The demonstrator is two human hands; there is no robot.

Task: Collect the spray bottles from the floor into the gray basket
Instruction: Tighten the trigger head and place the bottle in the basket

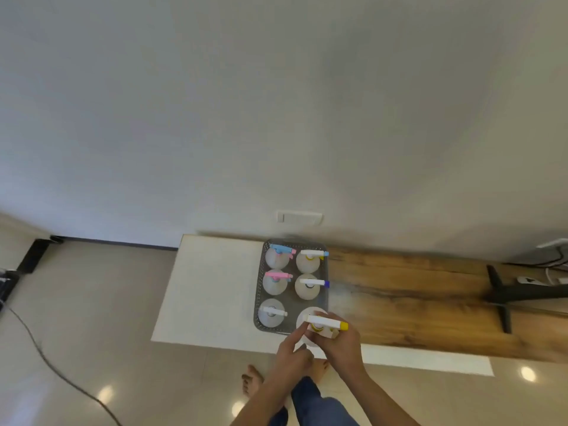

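Right hand [341, 342] grip around yellow-nozzled spray bottle [322, 325] at gray basket [259, 290] corner; left hand [292, 352] fingertips touching it.

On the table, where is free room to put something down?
Free: the white tabletop left of the gray basket, and the wooden top to its right. Crowded: the basket, five spray bottles inside, the sixth at its near right corner.

6 spray bottles [308, 262]; 1 gray basket [258, 302]; 2 hands [341, 345].
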